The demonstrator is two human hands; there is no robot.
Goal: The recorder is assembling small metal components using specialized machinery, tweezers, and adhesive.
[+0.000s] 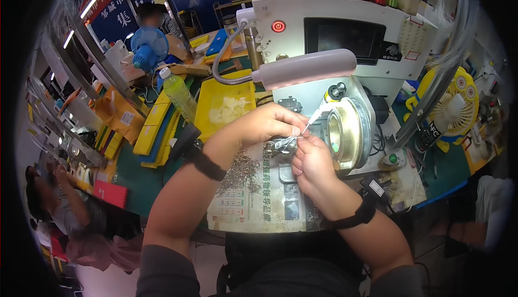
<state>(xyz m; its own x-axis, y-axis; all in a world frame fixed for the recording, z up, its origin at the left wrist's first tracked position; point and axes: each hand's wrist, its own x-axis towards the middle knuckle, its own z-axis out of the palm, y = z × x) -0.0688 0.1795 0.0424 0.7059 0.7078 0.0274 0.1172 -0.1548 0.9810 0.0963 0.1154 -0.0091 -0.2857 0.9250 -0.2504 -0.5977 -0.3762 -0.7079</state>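
My left hand [272, 123] and my right hand [314, 163] meet in front of a white machine, fingertips pinched close together. Something thin and too small to name lies between them. Just under my left fingers is a shiny silvery cluster [285, 143]; whether the hand grips it I cannot tell. A white tapered nozzle [313, 116] slants down to the fingertips. Right beside my right hand stands a large round spool-like wheel [341, 135] on the machine. A heap of small, thin, tangled metal pieces [240, 175] lies on the printed paper [253, 213] below my left wrist.
A grey-white lamp [307, 69] on a bendy neck hangs above my hands. Left are a yellow tray [208, 102], a bottle [179, 94] and yellow strips [154, 124]. A yellow fan [450, 102] stands right, a blue fan [148, 48] far left. Other people sit at the left and back.
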